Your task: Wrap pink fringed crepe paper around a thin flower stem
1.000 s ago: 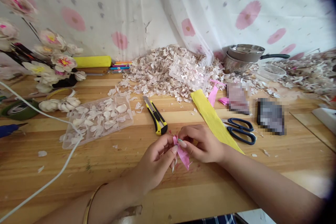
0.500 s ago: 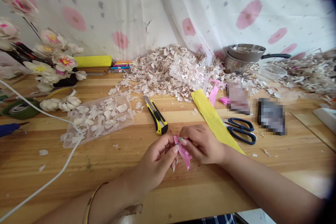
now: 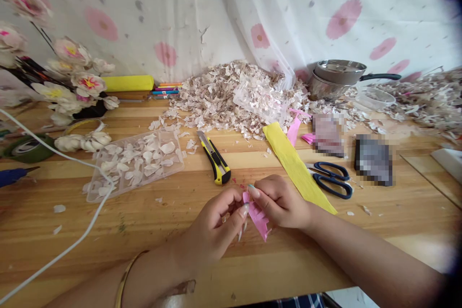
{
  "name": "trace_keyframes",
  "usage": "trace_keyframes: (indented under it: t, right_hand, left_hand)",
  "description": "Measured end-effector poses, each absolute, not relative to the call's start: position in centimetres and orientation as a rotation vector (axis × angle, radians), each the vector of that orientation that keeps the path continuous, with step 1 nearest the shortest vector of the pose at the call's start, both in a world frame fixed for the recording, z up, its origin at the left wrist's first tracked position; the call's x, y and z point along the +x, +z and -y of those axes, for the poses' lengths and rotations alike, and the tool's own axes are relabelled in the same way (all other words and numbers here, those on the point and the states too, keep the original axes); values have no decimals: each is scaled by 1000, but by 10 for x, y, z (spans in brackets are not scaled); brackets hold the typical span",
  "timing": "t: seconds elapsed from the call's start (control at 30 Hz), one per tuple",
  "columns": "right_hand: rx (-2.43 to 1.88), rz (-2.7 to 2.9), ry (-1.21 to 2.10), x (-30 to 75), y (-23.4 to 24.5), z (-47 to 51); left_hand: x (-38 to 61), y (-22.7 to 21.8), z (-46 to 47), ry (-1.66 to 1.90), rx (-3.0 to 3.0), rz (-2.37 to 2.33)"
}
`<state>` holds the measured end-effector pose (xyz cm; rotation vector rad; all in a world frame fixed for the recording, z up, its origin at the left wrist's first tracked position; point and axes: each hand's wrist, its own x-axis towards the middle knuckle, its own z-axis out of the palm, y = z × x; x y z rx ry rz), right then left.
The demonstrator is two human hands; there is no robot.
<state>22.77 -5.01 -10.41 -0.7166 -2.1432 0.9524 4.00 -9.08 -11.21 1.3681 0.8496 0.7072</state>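
Note:
A small strip of pink fringed crepe paper (image 3: pixel 258 216) is pinched between both hands just above the wooden table (image 3: pixel 151 221). My left hand (image 3: pixel 212 231) grips its left end with thumb and forefinger, fingers closed. My right hand (image 3: pixel 279 202) holds the upper right part, fingers curled round it. The cut fringe hangs down toward me. A yellow utility knife (image 3: pixel 215 159) lies just beyond my hands.
A yellow crepe paper strip (image 3: pixel 294 166) and black scissors (image 3: pixel 330 179) lie to the right. A clear tray of white petals (image 3: pixel 135 163) sits left, with artificial flowers (image 3: pixel 72 82), a white cable (image 3: pixel 68 163) and green tape (image 3: pixel 25 149). A heap of dried petals (image 3: pixel 231 96) and a pan (image 3: pixel 337 77) stand behind.
The pink strip has been turned and drawn out a little longer between my fingers; both hands have shifted slightly toward me. Nothing else moved.

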Motion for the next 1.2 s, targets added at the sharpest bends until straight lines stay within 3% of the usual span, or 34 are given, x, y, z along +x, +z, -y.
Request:
trace_keyframes:
  t: [0.37, 0.83, 1.2]
  right_hand:
    - [-535, 2305, 726, 233, -103, 43]
    - [-628, 2166, 1145, 229, -108, 46]
    - [-561, 2111, 969, 232, -107, 45]
  left_hand:
    - [42, -114, 87, 722, 1347, -851]
    - [40, -116, 90, 690, 1371, -845]
    - [41, -112, 87, 718, 1371, -837]
